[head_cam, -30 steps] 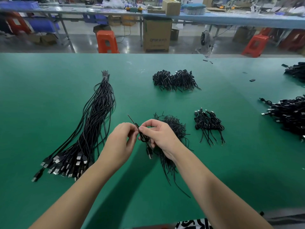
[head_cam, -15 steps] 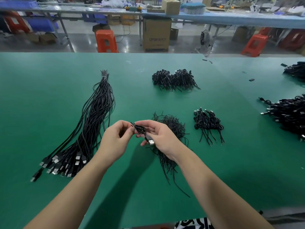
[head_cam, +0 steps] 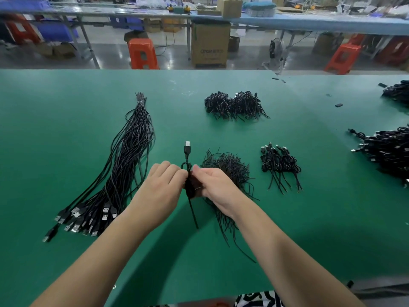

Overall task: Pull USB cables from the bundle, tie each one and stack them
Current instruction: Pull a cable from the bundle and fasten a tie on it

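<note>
A long bundle of black USB cables (head_cam: 124, 171) lies on the green table (head_cam: 66, 120) at the left, its plugs fanned toward me. Above the table's middle, my left hand (head_cam: 162, 189) and my right hand (head_cam: 213, 185) both pinch one coiled black USB cable (head_cam: 187, 167). Its plug points up and away, and its loose tail hangs down toward me. A heap of thin black ties (head_cam: 230, 171) sits just behind my right hand. To the right of the heap lies a small stack of tied cables (head_cam: 280, 162).
A bigger pile of tied cables (head_cam: 234, 105) lies farther back. More cable piles (head_cam: 389, 149) sit at the table's right edge. Beyond the table's far edge are orange stools (head_cam: 142, 54), a cardboard box (head_cam: 210, 44) and another bench.
The coiled cable has been turned: its plug, which hung below my right hand, now points up and away, and a loose tail hangs down. Both hands stay together on it.
</note>
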Available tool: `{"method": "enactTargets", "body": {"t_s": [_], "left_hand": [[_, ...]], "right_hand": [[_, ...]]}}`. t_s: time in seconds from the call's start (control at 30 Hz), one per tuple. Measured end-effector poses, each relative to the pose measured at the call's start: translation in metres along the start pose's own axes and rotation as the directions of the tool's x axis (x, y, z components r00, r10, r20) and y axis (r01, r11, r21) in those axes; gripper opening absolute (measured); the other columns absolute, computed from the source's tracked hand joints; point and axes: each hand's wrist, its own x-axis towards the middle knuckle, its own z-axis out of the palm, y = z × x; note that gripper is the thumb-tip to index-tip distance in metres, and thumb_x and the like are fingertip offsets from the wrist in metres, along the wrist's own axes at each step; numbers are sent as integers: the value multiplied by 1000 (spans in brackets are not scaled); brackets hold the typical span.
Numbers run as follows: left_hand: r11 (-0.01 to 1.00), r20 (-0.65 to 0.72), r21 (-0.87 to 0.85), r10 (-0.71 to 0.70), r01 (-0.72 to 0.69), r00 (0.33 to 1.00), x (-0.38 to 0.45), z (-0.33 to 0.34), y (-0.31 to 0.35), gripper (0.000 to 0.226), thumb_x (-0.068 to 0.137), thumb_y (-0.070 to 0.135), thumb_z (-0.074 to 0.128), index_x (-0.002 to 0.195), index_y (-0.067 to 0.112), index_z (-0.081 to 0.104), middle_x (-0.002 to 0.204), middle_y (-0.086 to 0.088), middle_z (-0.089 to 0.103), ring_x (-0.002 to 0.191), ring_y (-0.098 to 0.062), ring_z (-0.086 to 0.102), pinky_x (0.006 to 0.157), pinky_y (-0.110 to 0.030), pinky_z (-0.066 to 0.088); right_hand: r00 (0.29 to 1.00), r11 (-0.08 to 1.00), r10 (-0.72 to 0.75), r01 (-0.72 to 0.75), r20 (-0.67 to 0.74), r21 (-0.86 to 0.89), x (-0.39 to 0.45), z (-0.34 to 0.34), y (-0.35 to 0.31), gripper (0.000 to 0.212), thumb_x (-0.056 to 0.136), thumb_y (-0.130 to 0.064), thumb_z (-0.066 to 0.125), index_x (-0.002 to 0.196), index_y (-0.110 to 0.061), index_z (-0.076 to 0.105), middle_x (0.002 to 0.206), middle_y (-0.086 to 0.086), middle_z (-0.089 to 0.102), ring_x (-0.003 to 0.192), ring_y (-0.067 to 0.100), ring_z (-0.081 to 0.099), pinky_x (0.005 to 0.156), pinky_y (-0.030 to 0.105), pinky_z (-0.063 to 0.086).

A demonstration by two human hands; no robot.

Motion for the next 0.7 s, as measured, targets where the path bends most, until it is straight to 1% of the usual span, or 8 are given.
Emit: {"method": "enactTargets", "body": {"t_s": [0.07, 0.17, 0.2, 0.27, 0.33, 0.4, 0.5, 0.7], "left_hand": [[1000, -20, -18, -14, 14, 1000, -1, 1, -2, 7, 87, -2, 60, 90, 4, 63, 83, -8, 58, 73, -32, 51, 68, -42, 43], [999, -41, -44, -17, 15, 999, -1, 0, -1, 6, 89, 0, 60, 91, 2, 65, 84, -8, 60, 74, -32, 53, 70, -43, 45], [998, -42, -64, -30, 27, 999, 0, -1, 0, 6, 89, 0, 60, 92, 2, 65, 84, -8, 60, 74, -32, 54, 70, -43, 46], [988, -45, -127, -89, 83, 995, 1, -5, 3, 8, 92, 4, 58, 92, 1, 66, 83, -8, 61, 75, -32, 55, 71, -44, 47], [965, -49, -216, -161, 147, 986, 3, -8, 6, 19, 96, 12, 53, 92, 0, 67, 84, -8, 61, 77, -31, 56, 73, -42, 48], [939, -73, -294, -208, 178, 975, 3, -9, 9, 24, 97, 18, 52, 92, 0, 67, 85, -6, 61, 79, -28, 56, 74, -37, 47], [903, -102, -357, -290, 237, 952, 1, -9, 10, 14, 94, 18, 64, 93, 4, 61, 90, 4, 55, 82, -21, 52, 75, -33, 44], [871, -84, -370, -378, 323, 922, -3, -6, 7, 34, 85, 37, 63, 93, 4, 61, 99, 2, 50, 78, -24, 54, 72, -40, 48]], "right_hand": [[997, 1000, -9, 7, 76, 21, -3, -3, -2, 36, 105, -33, 51, 99, -6, 73, 88, 2, 72, 83, 12, 66, 78, 29, 58], [987, 994, -76, 86, 138, -64, -6, -5, -1, 23, 104, -16, 53, 110, 0, 68, 78, -12, 70, 61, -5, 59, 60, 9, 48], [989, 994, -79, 88, 125, -65, -6, -5, -1, 22, 104, -11, 52, 113, 2, 68, 80, -9, 71, 63, -4, 60, 61, 11, 50], [993, 995, -84, 87, 83, -39, -5, -4, -3, 22, 103, -8, 52, 114, 2, 69, 96, 8, 73, 84, 12, 65, 87, 34, 58], [994, 997, -82, 81, 67, 13, -5, -5, -3, 20, 102, -7, 53, 110, -5, 72, 105, 18, 69, 97, 26, 58, 97, 45, 47], [993, 995, -80, 74, 90, 71, -5, -6, -3, 18, 99, -8, 56, 108, -7, 73, 107, 20, 67, 99, 28, 57, 95, 40, 47], [986, 985, -56, 28, 159, 170, -7, -10, -5, 22, 90, -17, 64, 105, -7, 75, 99, 14, 72, 91, 20, 65, 85, 28, 55], [974, 977, 14, -62, 226, 205, -12, -18, -9, 17, 89, -7, 64, 99, -6, 77, 90, 11, 76, 83, 15, 73, 72, 25, 59]]}}
